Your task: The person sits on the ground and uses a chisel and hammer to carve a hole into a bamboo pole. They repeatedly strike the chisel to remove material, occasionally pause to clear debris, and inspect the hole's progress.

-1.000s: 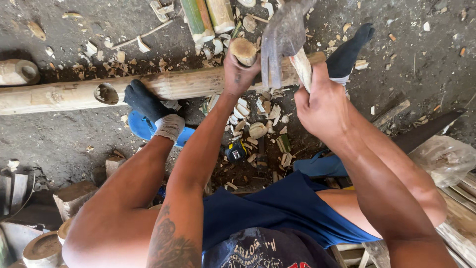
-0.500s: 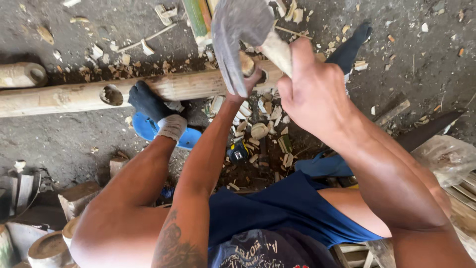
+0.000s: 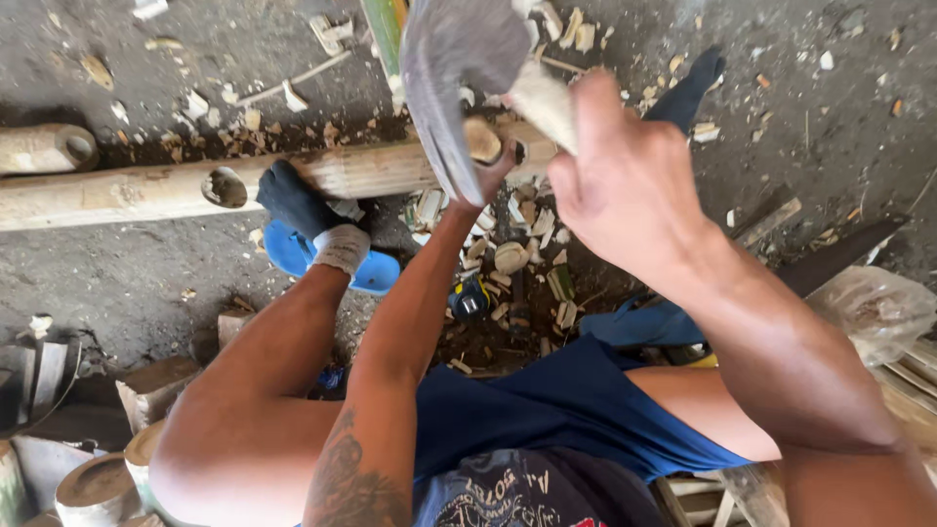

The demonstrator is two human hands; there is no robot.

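Observation:
My right hand (image 3: 625,176) grips the pale wooden handle of a hatchet (image 3: 454,68), whose grey blade is raised close to the camera. My left hand (image 3: 488,171) holds a short round wooden piece (image 3: 481,140) upright against a long bamboo pole (image 3: 146,190) that lies across the ground. The blade hides part of that hand. My left foot in a dark sock (image 3: 293,200) presses on the pole, over a blue sandal (image 3: 376,273). A round hole (image 3: 224,185) is cut in the pole left of the foot.
Wood chips (image 3: 517,259) litter the dark ground between my legs. A small tape measure (image 3: 470,298) lies among them. Cut bamboo sections (image 3: 93,483) stand at lower left, a bamboo stub (image 3: 44,146) at far left, and a plastic bag (image 3: 874,307) at right.
My right hand has swung the hatchet upward and nearer to the camera. My left hand stays on the round piece at the pole.

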